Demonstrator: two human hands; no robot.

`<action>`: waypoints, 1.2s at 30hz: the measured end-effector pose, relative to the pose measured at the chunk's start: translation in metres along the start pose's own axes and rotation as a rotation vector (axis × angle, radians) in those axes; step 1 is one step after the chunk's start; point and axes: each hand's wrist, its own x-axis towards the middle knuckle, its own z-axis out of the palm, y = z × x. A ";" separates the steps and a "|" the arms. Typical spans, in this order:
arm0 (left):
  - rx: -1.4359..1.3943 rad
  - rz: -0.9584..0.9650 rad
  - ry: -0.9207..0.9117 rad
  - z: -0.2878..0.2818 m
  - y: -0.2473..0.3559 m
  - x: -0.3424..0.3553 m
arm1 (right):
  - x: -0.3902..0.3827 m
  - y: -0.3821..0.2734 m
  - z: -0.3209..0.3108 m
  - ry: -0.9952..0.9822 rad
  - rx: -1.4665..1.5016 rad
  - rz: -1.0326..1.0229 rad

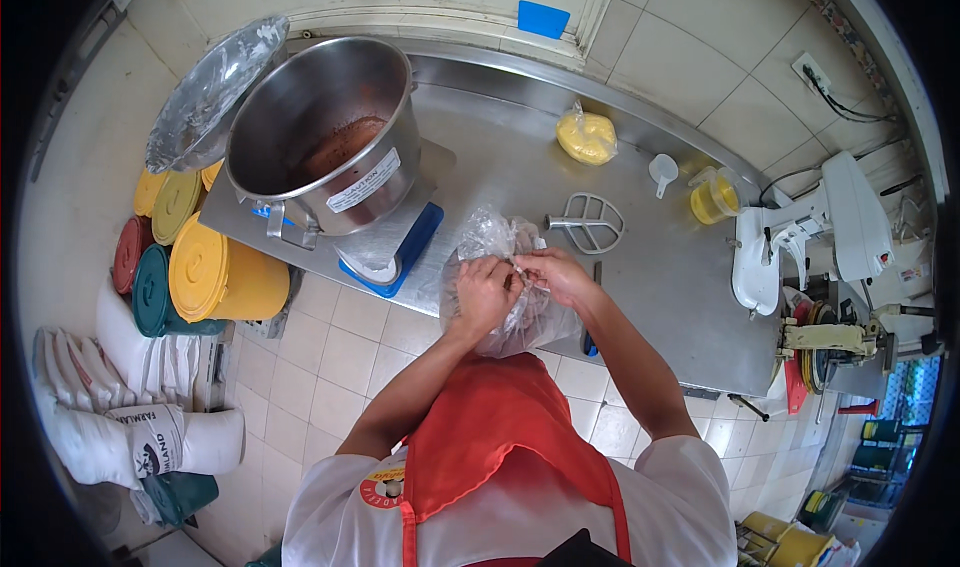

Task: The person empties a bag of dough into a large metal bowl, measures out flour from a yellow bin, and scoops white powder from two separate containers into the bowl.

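Two hands partly hide a crumpled, clear plastic bag.

Bright; soft glare on steel table; edges bow, perhaps slightly blurred.

Premises consistent with a commercial kitchen of bakery type; noted: a stainless-steel table; a large steel mixing bowl; a flat beater; a white stand mixer; coloured lidded bins; piled white sacks; tiled wall and floor.
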 end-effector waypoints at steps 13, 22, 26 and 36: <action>0.218 -0.104 -0.343 -0.019 0.011 -0.010 | 0.021 0.017 0.007 0.320 -0.920 -0.514; -0.698 -1.565 0.045 -0.028 -0.085 -0.168 | 0.052 0.089 -0.117 0.226 -0.097 -0.066; -1.553 -1.818 -0.155 -0.019 -0.075 -0.204 | 0.058 0.116 -0.099 -0.056 0.097 -0.002; -2.267 -1.085 0.083 -0.072 -0.089 -0.255 | -0.046 0.167 0.045 -0.095 -0.058 -0.166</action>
